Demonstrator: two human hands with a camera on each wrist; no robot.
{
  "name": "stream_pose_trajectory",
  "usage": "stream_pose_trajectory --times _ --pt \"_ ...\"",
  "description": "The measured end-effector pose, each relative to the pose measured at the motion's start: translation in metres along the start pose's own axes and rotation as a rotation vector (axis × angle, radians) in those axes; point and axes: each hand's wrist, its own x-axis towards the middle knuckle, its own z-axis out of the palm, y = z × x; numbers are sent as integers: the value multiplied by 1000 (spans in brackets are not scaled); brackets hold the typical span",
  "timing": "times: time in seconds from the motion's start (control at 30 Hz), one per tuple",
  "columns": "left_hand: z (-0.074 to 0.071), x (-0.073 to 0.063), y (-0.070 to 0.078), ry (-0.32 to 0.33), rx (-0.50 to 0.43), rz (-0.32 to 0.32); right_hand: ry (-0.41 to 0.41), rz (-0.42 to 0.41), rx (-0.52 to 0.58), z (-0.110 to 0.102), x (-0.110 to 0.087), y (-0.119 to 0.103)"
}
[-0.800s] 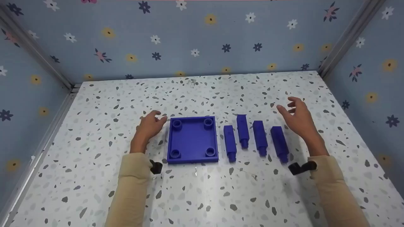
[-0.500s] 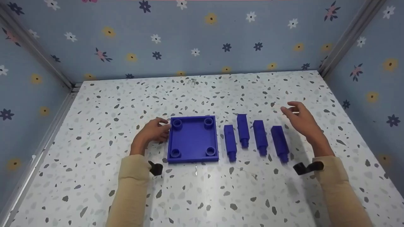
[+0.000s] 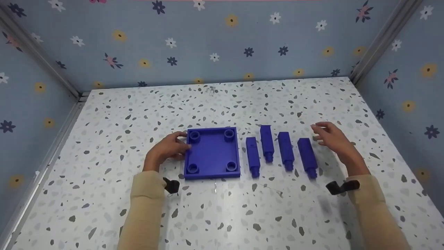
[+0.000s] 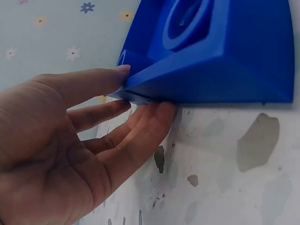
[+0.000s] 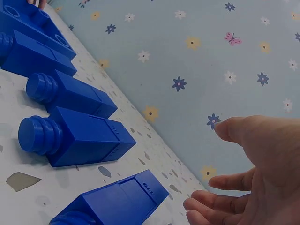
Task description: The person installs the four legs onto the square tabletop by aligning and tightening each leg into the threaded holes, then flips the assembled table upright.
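So, a square blue tray [image 3: 212, 152] is set flat on the speckled table [image 3: 222, 215], roughly mid-table, open side up. A round socket [image 3: 194, 136] is built into each of its four corners.

The tray's left edge is pinched by the left hand [image 3: 168, 146]: the thumb is laid over the rim and the fingers are curled in low against the outer side, which is seen best from the left wrist.

Just right of the tray, four blue legs are laid side by side, gaps between them: first leg [image 3: 253, 156], second leg [image 3: 267, 142], third leg [image 3: 285, 149], fourth leg [image 3: 307, 156]. The second is placed a bit farther back than the others. Each is ended by a ribbed round plug, pointed toward the person. Some raised marks can be seen on the nearest leg in the right wrist view, but they're too small to be read for sure.

The right hand [image 3: 334, 137] is held in the air just beside the fourth leg's far end, fingers spread loosely and slightly bent, thumb apart, with a clear gap to the leg.

Tan sleeves [image 3: 145, 205] are worn on both arms, and a black clip [image 3: 171, 185] is seen at each wrist. The table is backed by a pale blue wall [image 3: 222, 41] printed with flowers.
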Motion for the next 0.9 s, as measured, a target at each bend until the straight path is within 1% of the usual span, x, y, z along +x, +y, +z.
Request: stream_pose_trajectory --times 0.2,0.4,0.57,0.9 --pt "-2 -2 -2 -44 -59 16 -43 54 16 1 3 10" --pt "-4 -3 -4 -65 -115 14 -106 87 8 2 2 17" --pt "-5 -2 -6 -71 -128 10 -162 98 26 3 -1 21" --pt "-5 1 -7 -70 -107 9 -200 132 14 6 -4 21"
